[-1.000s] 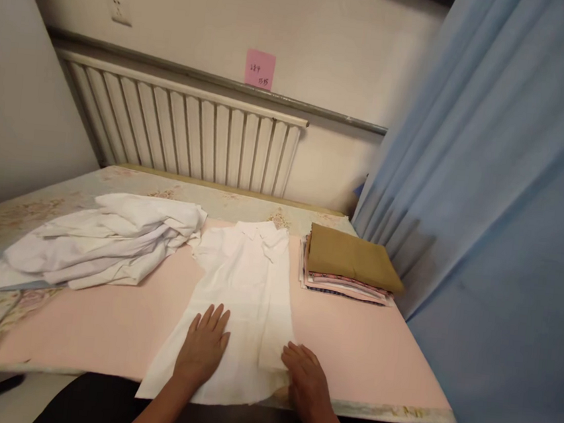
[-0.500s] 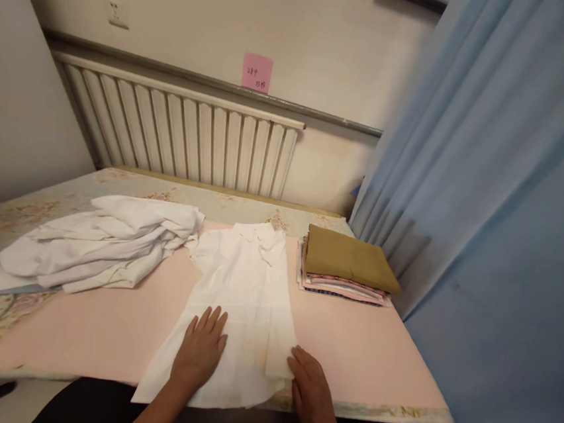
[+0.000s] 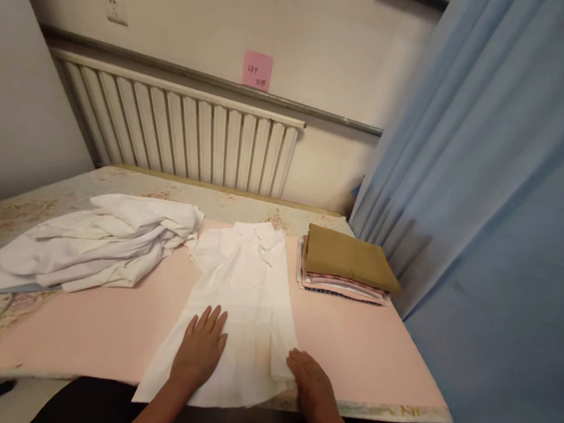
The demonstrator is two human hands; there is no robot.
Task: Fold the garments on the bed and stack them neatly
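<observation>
A white collared shirt lies spread in front of me, its collar pointing away and its right side folded inward in a long strip. On the lower left of the shirt my left hand rests flat, fingers spread. My right hand is at the lower right edge by the hem, its fingers closed on the fabric of the folded strip; the thumb is hidden. The shirt's bottom hem reaches over the near table edge.
A loose heap of white cloth lies to the left. At the right stands a stack of folded fabric with a mustard piece on top. A pink sheet covers part of the floral tablecloth. Blue curtain borders the right side.
My right hand has shifted slightly right and down at the shirt's edge, and the folded strip's lower end has moved a little with it. The left hand stays in place.
</observation>
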